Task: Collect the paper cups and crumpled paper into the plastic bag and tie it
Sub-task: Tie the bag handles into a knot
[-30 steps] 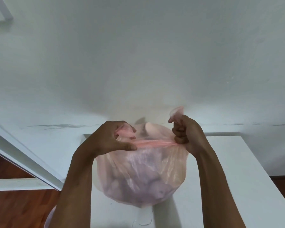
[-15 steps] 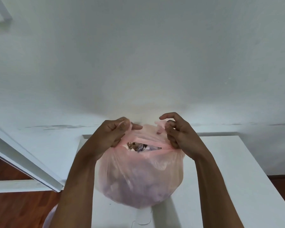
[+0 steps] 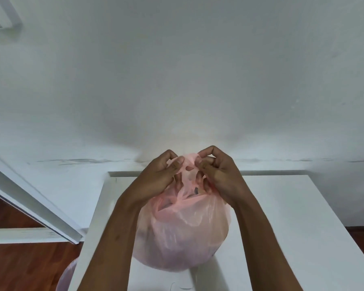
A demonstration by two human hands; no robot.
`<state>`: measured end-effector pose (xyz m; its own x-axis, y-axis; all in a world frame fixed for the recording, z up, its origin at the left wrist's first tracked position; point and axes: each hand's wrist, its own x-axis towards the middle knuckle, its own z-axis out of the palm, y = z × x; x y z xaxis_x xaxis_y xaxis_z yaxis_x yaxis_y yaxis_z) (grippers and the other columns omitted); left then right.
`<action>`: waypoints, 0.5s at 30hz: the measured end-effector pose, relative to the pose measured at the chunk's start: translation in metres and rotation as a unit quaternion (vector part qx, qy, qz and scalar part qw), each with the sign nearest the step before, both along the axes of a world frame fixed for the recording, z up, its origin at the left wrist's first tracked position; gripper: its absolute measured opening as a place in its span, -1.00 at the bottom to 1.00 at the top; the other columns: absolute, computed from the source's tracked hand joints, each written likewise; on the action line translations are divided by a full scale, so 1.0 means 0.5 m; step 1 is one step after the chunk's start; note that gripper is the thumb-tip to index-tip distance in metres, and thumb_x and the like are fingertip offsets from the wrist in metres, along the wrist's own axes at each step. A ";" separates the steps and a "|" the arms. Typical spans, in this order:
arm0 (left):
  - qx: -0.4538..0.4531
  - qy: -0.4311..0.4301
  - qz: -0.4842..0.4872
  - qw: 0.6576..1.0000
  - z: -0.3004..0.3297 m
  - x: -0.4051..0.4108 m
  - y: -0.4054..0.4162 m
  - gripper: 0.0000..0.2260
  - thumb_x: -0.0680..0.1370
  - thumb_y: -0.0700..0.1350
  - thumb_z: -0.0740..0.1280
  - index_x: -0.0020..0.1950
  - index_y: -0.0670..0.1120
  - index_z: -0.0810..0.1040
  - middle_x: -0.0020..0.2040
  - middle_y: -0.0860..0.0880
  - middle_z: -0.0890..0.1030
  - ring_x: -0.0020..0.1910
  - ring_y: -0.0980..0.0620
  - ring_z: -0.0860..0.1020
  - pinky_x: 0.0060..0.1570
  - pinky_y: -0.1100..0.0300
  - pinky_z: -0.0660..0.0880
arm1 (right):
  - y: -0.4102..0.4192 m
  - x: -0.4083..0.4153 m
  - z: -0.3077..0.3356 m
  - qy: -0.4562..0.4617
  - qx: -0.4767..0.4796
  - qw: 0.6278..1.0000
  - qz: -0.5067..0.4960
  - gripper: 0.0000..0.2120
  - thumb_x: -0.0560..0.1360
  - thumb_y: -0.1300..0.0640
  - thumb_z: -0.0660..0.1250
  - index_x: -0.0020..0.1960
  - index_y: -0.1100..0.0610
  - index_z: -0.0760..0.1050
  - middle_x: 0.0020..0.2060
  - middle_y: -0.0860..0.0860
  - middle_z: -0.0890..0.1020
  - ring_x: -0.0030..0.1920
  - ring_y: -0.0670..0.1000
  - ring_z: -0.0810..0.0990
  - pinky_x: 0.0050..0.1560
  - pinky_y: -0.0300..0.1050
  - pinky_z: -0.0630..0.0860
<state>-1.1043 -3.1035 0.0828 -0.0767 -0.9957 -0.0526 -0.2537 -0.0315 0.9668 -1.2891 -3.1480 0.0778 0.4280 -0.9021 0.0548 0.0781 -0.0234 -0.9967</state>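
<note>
White wall behind, white table (image 3: 292,217) pushed to it, far edge touching the wall; wood floor and a slanted white frame (image 3: 29,206) left of the table. Left hand (image 3: 158,177) grips the plastic bag (image 3: 183,234) top, fingers curled and pinching the pink film. Bag sits on the table between both forearms, upright, long axis vertical, gathered neck pointing up toward the wall. Thin translucent pink plastic, wrinkled, round bulging body; contents only dim shapes through a small gap under the neck. Right hand (image 3: 221,175) pinches the same neck, fingers bent, fingertips almost touching the left's. Bare tabletop right of the bag, less on the left, where the table edge is near.
</note>
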 end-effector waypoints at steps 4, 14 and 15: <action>-0.061 0.119 0.031 0.991 -0.008 -0.005 0.010 -0.78 0.54 0.06 0.40 -0.20 -0.04 0.53 -0.42 0.14 0.48 -0.53 0.25 0.38 -0.49 0.43 0.33 | 0.006 0.017 -0.013 0.037 0.030 0.997 -0.055 -0.91 0.55 0.24 0.36 -0.08 0.23 0.47 -0.24 0.13 0.70 -0.53 0.04 0.53 -0.59 -0.24 0.36; -0.097 0.162 0.019 0.982 -0.030 -0.022 0.009 -0.79 0.38 -0.10 0.53 -0.09 -0.21 0.72 0.29 -0.06 0.55 0.27 0.10 0.56 0.04 0.34 0.52 | 0.028 0.042 -0.018 -0.014 0.027 0.997 -0.072 -0.97 0.43 0.17 0.50 -0.16 0.12 0.67 -0.39 0.20 0.62 -0.53 0.03 0.44 -0.50 -0.23 0.37; -0.094 0.176 0.019 0.980 -0.031 -0.024 0.009 -0.79 0.38 -0.12 0.53 -0.09 -0.24 0.71 0.29 -0.06 0.56 0.27 0.08 0.57 0.04 0.33 0.53 | 0.028 0.041 -0.017 -0.009 0.019 0.998 -0.061 -0.97 0.43 0.20 0.49 -0.14 0.11 0.69 -0.38 0.19 0.64 -0.53 0.01 0.45 -0.49 -0.24 0.38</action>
<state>-1.1163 -3.0990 0.0671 -0.0191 -0.9877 0.1552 0.0947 0.1527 0.9837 -1.2685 -3.1338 0.0692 0.3137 -0.9491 0.0268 0.0958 0.0036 -0.9954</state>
